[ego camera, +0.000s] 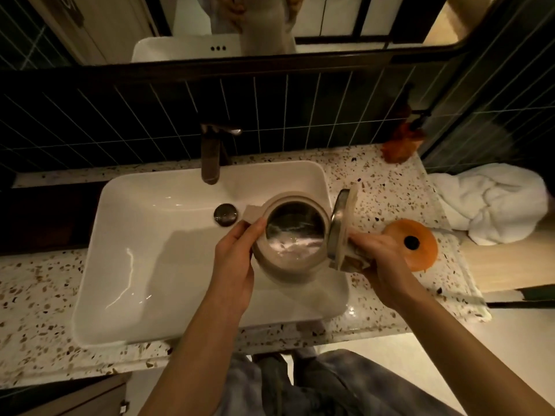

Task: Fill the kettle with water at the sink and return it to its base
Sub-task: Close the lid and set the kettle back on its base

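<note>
A beige kettle [288, 265] hangs over the right half of the white sink [144, 235], its lid [342, 226] flipped open to the right and its spout pointing left. Water glints inside its metal interior. My left hand [234, 262] presses against the kettle's left side near the spout. My right hand [381, 259] grips the handle below the open lid. The orange round base [417, 244] with a black centre lies on the counter just right of my right hand. The dark faucet [211, 154] stands behind the sink, left of the kettle; no water stream shows.
The speckled terrazzo counter [39, 289] surrounds the sink. A crumpled white towel [492, 202] lies at the right edge. An orange-brown object [402, 142] sits at the back right against dark tiles. The drain plug [225, 214] is left of the kettle. A mirror hangs above.
</note>
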Demonstrator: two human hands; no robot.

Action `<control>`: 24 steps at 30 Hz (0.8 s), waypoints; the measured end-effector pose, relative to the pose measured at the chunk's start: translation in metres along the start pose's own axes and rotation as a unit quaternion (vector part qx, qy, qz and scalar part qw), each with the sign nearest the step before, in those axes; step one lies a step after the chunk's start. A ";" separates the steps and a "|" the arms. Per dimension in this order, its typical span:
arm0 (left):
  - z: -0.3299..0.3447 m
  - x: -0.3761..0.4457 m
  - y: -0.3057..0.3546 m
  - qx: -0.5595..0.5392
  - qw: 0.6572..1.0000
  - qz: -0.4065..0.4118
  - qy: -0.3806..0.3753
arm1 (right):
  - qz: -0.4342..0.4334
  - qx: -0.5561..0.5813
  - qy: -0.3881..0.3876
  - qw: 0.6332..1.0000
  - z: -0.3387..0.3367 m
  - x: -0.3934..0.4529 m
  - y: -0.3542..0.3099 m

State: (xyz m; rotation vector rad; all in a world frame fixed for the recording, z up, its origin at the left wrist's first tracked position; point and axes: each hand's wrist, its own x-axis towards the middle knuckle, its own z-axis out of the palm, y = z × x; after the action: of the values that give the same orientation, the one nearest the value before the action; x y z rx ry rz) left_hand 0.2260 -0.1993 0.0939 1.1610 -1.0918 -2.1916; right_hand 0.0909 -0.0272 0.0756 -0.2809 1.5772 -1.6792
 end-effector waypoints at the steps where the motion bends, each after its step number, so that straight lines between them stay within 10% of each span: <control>1: 0.006 -0.005 -0.003 -0.002 1.000 -0.004 -0.003 | -0.003 -0.001 0.000 1.000 -0.006 -0.008 -0.002; 24: 0.053 -0.051 -0.056 0.139 0.990 -0.003 -0.035 | -0.006 -0.043 0.069 0.997 -0.080 -0.053 0.025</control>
State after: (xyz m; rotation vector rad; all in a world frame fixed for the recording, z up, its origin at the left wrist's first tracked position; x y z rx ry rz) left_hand 0.2099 -0.1089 0.0920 1.2089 -1.4611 -2.1484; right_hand 0.0840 0.0690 0.0553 -0.2216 1.7560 -1.6732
